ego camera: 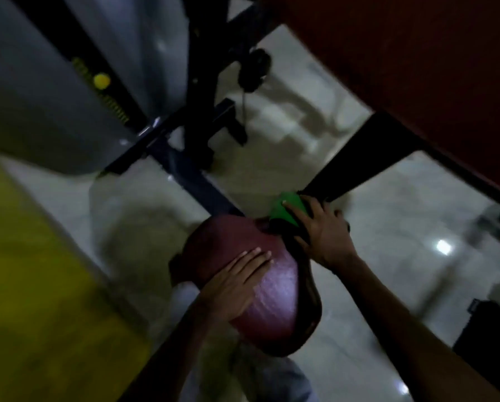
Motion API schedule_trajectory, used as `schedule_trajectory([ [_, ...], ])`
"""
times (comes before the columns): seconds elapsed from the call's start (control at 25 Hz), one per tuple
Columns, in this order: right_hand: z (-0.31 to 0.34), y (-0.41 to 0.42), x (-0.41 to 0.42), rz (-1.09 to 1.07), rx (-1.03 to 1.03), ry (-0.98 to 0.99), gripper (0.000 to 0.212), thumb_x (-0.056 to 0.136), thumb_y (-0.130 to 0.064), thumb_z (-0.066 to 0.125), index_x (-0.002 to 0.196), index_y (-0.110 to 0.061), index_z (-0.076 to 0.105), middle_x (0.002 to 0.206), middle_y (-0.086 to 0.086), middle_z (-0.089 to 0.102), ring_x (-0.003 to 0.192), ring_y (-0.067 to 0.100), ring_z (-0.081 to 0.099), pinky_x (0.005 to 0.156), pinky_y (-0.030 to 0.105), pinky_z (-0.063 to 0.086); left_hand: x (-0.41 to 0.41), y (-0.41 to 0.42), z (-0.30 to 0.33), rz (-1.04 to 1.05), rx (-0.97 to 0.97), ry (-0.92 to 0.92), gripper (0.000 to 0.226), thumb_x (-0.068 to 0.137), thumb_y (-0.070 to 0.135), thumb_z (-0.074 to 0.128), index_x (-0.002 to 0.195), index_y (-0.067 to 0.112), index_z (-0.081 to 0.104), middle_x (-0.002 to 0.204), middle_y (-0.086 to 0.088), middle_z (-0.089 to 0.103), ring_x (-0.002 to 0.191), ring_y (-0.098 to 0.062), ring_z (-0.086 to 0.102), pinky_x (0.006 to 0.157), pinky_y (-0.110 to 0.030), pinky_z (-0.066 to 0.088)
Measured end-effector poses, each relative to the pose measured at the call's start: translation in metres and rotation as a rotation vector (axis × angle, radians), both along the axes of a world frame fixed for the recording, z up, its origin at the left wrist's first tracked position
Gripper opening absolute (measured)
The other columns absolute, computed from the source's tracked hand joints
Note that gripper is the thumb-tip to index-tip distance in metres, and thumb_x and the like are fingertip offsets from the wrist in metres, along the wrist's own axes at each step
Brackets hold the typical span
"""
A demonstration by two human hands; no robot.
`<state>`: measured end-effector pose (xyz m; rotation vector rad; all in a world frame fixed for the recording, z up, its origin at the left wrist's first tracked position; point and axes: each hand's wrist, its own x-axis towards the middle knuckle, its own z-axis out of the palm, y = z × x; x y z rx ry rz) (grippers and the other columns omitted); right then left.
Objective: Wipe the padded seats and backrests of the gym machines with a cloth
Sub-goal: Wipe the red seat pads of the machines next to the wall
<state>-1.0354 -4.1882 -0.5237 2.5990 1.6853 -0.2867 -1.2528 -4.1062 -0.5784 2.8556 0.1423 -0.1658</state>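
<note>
A dark red padded seat (pixel 274 303) of a gym machine fills the lower middle of the dim, tilted view. My left hand (pixel 234 282) lies flat on the seat's top with its fingers straight. My right hand (pixel 321 230) presses a green cloth (pixel 285 210) against the far edge of the seat, where a black support bar (pixel 356 166) meets it. The right fingers spread over the cloth, which partly shows beyond the fingertips. A large dark red backrest pad (pixel 417 68) spans the upper right.
A grey weight-stack shroud (pixel 34 97) with a yellow pin (pixel 101 81) stands at the upper left. Black and blue frame bars (pixel 196 82) cross the middle. A yellow surface (pixel 25 300) lies at the left. Glossy pale floor tiles (pixel 402 256) surround the machine.
</note>
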Motion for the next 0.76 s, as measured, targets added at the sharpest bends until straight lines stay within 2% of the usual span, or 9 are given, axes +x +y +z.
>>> schedule_trajectory([
  [0.08, 0.001, 0.037, -0.003, 0.142, -0.030, -0.004, 0.064, 0.071, -0.040, 0.068, 0.132, -0.025, 0.053, 0.122, 0.018, 0.056, 0.095, 0.040, 0.057, 0.074, 0.046, 0.046, -0.011, 0.000, -0.004, 0.190, -0.003, -0.004, 0.060, 0.085, 0.028, 0.043, 0.141, 0.008, 0.040, 0.147, -0.008, 0.042, 0.136, -0.024, 0.038, 0.111, -0.035, 0.026],
  [0.16, -0.003, 0.080, -0.013, 0.263, -0.163, 0.034, 0.060, 0.084, -0.042, 0.058, 0.140, -0.030, 0.041, 0.133, 0.012, 0.046, 0.113, 0.036, 0.049, 0.087, 0.045, 0.040, -0.020, -0.003, -0.006, 0.332, 0.015, -0.025, 0.061, 0.090, 0.038, 0.042, 0.143, 0.007, 0.039, 0.149, -0.007, 0.040, 0.137, -0.023, 0.034, 0.112, -0.034, 0.023],
  [0.24, -0.013, 0.123, -0.028, 0.326, -0.287, 0.188, 0.058, 0.090, -0.043, 0.051, 0.143, -0.030, 0.035, 0.136, 0.010, 0.042, 0.121, 0.034, 0.044, 0.096, 0.042, 0.038, -0.024, -0.007, -0.010, 0.367, 0.015, -0.041, 0.062, 0.093, 0.041, 0.040, 0.145, 0.008, 0.037, 0.150, -0.006, 0.038, 0.139, -0.023, 0.030, 0.114, -0.035, 0.020],
  [0.36, -0.028, 0.181, -0.075, 0.369, -0.338, 0.399, 0.044, 0.090, -0.036, 0.052, 0.133, -0.027, 0.050, 0.124, 0.013, 0.052, 0.115, 0.033, 0.050, 0.090, 0.035, 0.040, -0.026, -0.011, -0.019, 0.383, 0.035, -0.125, 0.059, 0.096, 0.039, 0.038, 0.145, 0.007, 0.035, 0.151, -0.008, 0.036, 0.139, -0.025, 0.031, 0.115, -0.038, 0.019],
  [0.44, -0.035, 0.209, -0.114, 0.520, -0.446, 0.358, 0.038, 0.088, -0.041, 0.054, 0.125, -0.034, 0.057, 0.119, 0.006, 0.058, 0.112, 0.028, 0.052, 0.090, 0.036, 0.037, -0.026, -0.012, -0.026, 0.388, 0.000, -0.223, 0.053, 0.097, 0.037, 0.041, 0.140, 0.005, 0.041, 0.146, -0.010, 0.039, 0.135, -0.027, 0.034, 0.114, -0.040, 0.023],
  [0.52, -0.035, 0.217, -0.147, 0.704, -0.568, 0.259, 0.040, 0.087, -0.049, 0.051, 0.126, -0.038, 0.055, 0.120, 0.001, 0.059, 0.113, 0.024, 0.051, 0.096, 0.039, 0.031, -0.027, -0.014, -0.030, 0.405, -0.032, -0.294, 0.047, 0.096, 0.036, 0.044, 0.132, 0.007, 0.047, 0.138, -0.009, 0.044, 0.129, -0.028, 0.039, 0.110, -0.041, 0.031],
  [0.6, -0.037, 0.215, -0.157, 0.800, -0.581, 0.251, 0.039, 0.088, -0.049, 0.049, 0.125, -0.039, 0.055, 0.121, 0.000, 0.058, 0.113, 0.024, 0.050, 0.095, 0.040, 0.028, -0.028, -0.015, -0.031, 0.423, 0.002, -0.308, 0.047, 0.096, 0.037, 0.042, 0.132, 0.008, 0.042, 0.138, -0.008, 0.040, 0.128, -0.028, 0.038, 0.108, -0.040, 0.032],
  [0.68, -0.033, 0.214, -0.141, 0.714, -0.531, 0.320, 0.036, 0.089, -0.046, 0.050, 0.124, -0.038, 0.057, 0.119, 0.001, 0.059, 0.111, 0.026, 0.052, 0.092, 0.039, 0.032, -0.029, -0.013, -0.031, 0.411, 0.006, -0.279, 0.054, 0.096, 0.038, 0.040, 0.140, 0.007, 0.035, 0.147, -0.008, 0.031, 0.135, -0.028, 0.033, 0.114, -0.039, 0.022],
  [0.76, -0.031, 0.213, -0.110, 0.451, -0.501, 0.452, 0.035, 0.091, -0.040, 0.050, 0.123, -0.030, 0.059, 0.111, 0.005, 0.061, 0.105, 0.028, 0.056, 0.082, 0.032, 0.040, -0.028, -0.010, -0.030, 0.382, 0.032, -0.243, 0.060, 0.096, 0.040, 0.041, 0.146, 0.007, 0.032, 0.154, -0.009, 0.028, 0.140, -0.027, 0.029, 0.117, -0.039, 0.018],
])
